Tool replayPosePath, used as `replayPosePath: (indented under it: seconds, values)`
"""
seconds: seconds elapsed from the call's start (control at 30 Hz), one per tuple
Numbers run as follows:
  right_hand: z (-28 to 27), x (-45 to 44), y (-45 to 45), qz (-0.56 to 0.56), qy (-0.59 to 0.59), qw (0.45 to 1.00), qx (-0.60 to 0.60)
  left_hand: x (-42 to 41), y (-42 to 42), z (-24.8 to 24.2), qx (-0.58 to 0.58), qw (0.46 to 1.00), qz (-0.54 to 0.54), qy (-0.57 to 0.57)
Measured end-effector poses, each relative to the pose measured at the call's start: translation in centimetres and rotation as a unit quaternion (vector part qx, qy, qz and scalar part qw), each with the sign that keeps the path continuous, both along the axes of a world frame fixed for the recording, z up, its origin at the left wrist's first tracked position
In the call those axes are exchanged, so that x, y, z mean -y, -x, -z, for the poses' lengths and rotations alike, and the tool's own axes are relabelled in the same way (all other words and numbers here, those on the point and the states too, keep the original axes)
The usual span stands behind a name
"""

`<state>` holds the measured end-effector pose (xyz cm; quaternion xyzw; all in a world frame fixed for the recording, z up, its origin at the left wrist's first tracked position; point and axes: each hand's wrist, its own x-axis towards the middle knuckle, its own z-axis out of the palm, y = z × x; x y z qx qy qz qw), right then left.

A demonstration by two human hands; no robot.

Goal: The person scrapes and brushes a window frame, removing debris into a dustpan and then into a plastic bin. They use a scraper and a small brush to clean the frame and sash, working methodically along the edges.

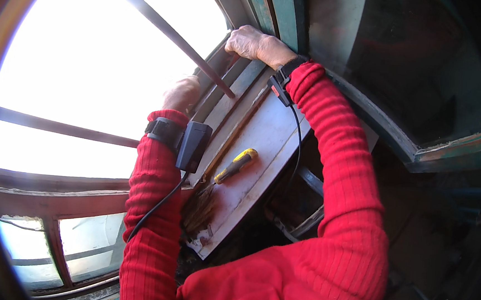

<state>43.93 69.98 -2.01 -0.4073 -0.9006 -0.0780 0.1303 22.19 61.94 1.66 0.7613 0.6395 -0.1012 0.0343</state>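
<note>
Both my arms reach forward to an open window with a painted wooden frame (246, 73). My left hand (182, 92) is at the outer side of the sill, blurred and washed out by glare; its fingers are hidden. My right hand (248, 42) is curled at the far corner, against the frame's lower edge. Whatever lies under its fingers is hidden. Below my hands, a screwdriver-like tool with a yellow and black handle (236, 165) rests on a white sill board (268, 139). Its tip points towards a brown bristly bundle (200, 212), perhaps a brush.
A reddish metal bar (177, 41) crosses the opening between my hands, and a second bar (64, 127) runs lower left. On the right stands an opened casement with a green frame (449, 154). Cables (299, 141) hang from straps on both wrists. Paned glass (89, 244) is at lower left.
</note>
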Motion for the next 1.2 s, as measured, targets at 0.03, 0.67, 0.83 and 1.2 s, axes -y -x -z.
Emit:
replayPosePath:
  seconds: [0.03, 0.67, 0.83, 1.2]
  values:
    - [0.0, 0.0, 0.0, -0.003, -0.011, 1.0, 0.001, -0.4, -0.6, -0.1, -0.004, 1.0, 0.002, -0.013]
    - [-0.2, 0.2, -0.1, -0.004, -0.012, 1.0, -0.013, 0.3, -4.2, -4.1, -0.196, 0.977, 0.075, 0.035]
    - [-0.2, 0.0, 0.0, -0.006, -0.012, 1.0, 0.002, -0.7, -4.8, -3.4, -0.001, 0.999, 0.0, -0.054]
    - [-0.5, 0.4, 0.0, -0.002, -0.006, 1.0, 0.012, -1.7, -2.8, -3.7, -0.017, 0.996, 0.065, 0.055]
